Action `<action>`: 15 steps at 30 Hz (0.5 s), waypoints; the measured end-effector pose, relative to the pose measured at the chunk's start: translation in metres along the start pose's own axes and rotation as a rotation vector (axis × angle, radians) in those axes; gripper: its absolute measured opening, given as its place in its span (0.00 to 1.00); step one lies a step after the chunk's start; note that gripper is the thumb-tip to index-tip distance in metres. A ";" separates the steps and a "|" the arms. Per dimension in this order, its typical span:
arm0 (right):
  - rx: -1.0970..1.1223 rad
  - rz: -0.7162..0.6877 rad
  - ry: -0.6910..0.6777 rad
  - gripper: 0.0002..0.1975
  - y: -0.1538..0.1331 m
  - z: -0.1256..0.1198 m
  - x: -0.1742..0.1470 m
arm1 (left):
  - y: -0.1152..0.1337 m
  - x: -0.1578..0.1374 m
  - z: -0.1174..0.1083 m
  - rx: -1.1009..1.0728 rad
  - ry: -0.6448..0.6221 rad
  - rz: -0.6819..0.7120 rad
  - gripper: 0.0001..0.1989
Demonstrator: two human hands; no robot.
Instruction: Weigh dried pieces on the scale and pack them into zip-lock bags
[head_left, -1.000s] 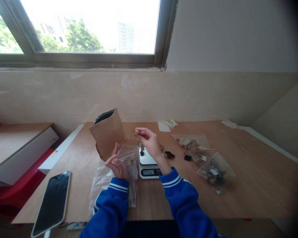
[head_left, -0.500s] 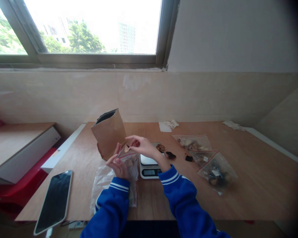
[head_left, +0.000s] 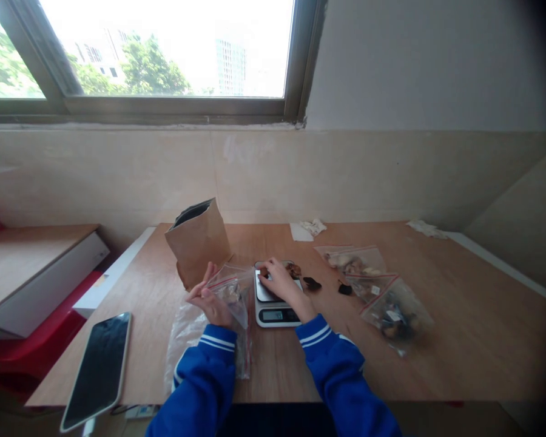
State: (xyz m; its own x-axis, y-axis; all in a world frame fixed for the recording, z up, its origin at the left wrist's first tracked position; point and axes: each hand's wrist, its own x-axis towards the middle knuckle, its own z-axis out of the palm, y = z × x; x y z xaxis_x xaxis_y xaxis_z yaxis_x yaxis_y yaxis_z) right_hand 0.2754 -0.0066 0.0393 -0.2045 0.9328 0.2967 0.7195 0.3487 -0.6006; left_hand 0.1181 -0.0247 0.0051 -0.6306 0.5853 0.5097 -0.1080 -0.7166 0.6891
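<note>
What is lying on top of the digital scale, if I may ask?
Brown pieces rest at the far right corner of the digital scale, and another brown piece shows partly under the right hand. Whatever else that hand covers cannot be seen.

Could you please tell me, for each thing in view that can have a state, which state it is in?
Paper bag: standing, open at the top.
Scale: display seems on, reading too small to tell.
Phone: screen dark, cable at its near end.
Clear bag beside the left hand: partly filled; sealing unclear.
Clear bags at right: lying flat, partly filled; sealing unclear.
</note>
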 end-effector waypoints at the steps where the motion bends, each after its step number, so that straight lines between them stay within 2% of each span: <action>1: 0.045 0.003 0.027 0.09 -0.002 -0.002 0.001 | 0.000 -0.001 0.000 0.013 -0.013 -0.004 0.12; 6: 0.390 -0.006 0.247 0.12 -0.027 -0.022 0.013 | 0.006 -0.004 0.002 0.006 -0.068 -0.004 0.12; 7: 0.459 -0.028 0.256 0.14 -0.035 -0.026 0.015 | 0.007 -0.004 0.003 0.007 -0.076 0.000 0.11; 9: 0.550 -0.081 0.185 0.18 -0.052 -0.031 0.019 | 0.007 -0.005 0.003 0.008 -0.087 0.008 0.11; 12: 0.508 -0.144 0.062 0.21 -0.067 -0.031 0.020 | 0.006 -0.004 0.002 -0.004 -0.072 0.002 0.12; 15: 0.331 -0.133 0.134 0.15 -0.056 -0.023 0.013 | 0.004 -0.002 0.001 0.013 -0.012 -0.011 0.10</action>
State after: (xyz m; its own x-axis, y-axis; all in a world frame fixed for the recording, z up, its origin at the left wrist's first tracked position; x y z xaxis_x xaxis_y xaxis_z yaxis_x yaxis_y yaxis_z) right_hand 0.2477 -0.0158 0.0945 -0.1777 0.8649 0.4694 0.4345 0.4970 -0.7512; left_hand 0.1195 -0.0283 0.0069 -0.6204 0.5973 0.5083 -0.1043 -0.7052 0.7013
